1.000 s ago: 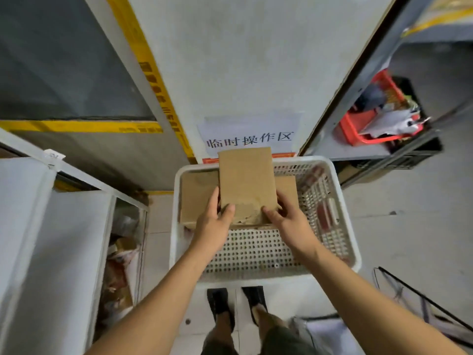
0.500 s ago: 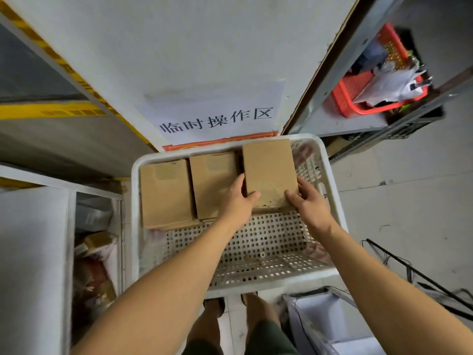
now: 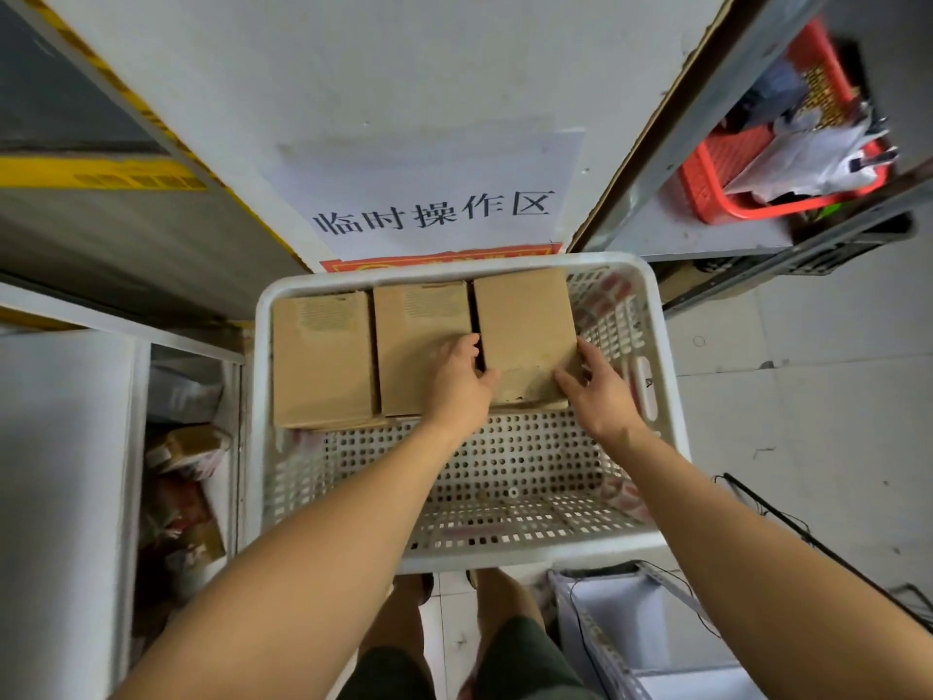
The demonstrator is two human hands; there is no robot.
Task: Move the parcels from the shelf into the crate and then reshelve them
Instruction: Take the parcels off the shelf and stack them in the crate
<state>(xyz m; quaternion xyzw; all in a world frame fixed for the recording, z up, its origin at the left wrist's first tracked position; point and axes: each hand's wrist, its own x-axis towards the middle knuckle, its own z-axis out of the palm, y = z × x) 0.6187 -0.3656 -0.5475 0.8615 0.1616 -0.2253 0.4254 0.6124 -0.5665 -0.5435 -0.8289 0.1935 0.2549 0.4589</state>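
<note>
Nearest the camera, 2 bare forearms reach forward over the near rim of a white perforated plastic crate (image 3: pixel 666 421). The left hand (image 3: pixel 457 384) lies over the near right corner of the middle cardboard parcel (image 3: pixel 421 346), with its fingers tucked into the dark gap between that parcel and the one to its right, and its thumb resting on that right-hand parcel's near left corner. The right hand (image 3: pixel 598 391) grips the near right corner of the same right cardboard parcel (image 3: pixel 522 330), fingers along its right side and thumb on top. So both hands hold this parcel from either side.

The parcel sits in the far half of the crate, on the right end of a row of 3. A left cardboard parcel (image 3: pixel 323 356) lies just beyond the left hand's side of the middle one. All 3 lie side by side, touching or nearly so, against the crate's far wall.

Beyond the hands, a paper sign (image 3: pixel 434 194) with printed black characters is stuck on a white panel. Far right of the right hand, a red basket (image 3: pixel 717 169) holds crumpled items on a grey shelf.
</note>
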